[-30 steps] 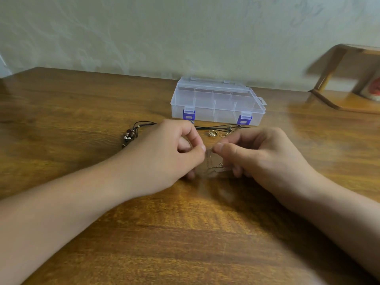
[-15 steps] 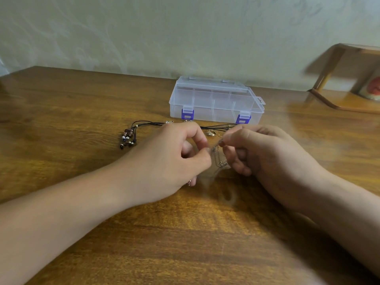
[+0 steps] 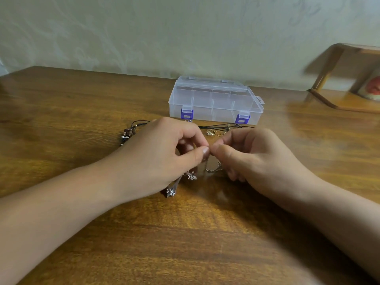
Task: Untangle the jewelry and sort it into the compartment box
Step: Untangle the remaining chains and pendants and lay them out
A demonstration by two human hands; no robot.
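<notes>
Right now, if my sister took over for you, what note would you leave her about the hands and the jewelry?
Left hand and right hand: both pinch a thin silver chain between them, just above the table.
Two star charms hang from it under the left hand.
The black cord necklace and small gold pieces lie in front of the box.
Done: nothing sorted that I can see; the box lid is down.
Left: free the chain, open the box, sort every piece.

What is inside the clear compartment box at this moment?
The clear box sits latched shut. Through its lid, dividers show and the compartments look empty, though glare hides detail. Both hands, left and right, pinch a thin chain in front.
</notes>
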